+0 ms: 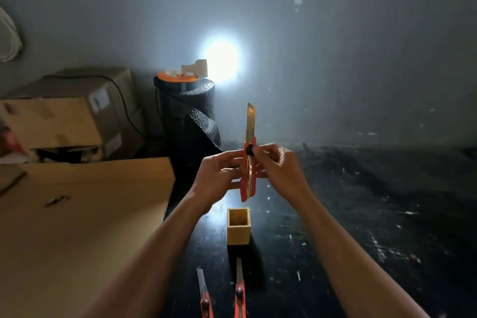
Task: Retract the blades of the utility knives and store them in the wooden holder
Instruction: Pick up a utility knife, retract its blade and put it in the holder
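Above the wooden holder [238, 226], mid-air over the tabletop [361, 214], a red utility knife [249, 173] is held upright w/ its blade [250, 121] fully extended, tip up. Left hand [219, 175] is clenched round the lower handle from the left; right hand [277, 165] grasps the upper handle, thumb & finger pinching the black slider knob [249, 150].

Handling, as a judgement: light, stiff plastic body, easy to steady w/ one hand; thin snap-off blade is sharp & brittle, so keep fingers on the handle sides & knob only, never past the blade mouth. Knob prob. needs a firm pull down toward the butt to retract.

Holder stands open-top & empty near the tabletop's left edge, beside a cardboard box [85, 214]. Two more knives, left one [205, 294] & right one [239, 289], lie by the near edge, blades out, pointing at the holder; pick them up by the red handles.
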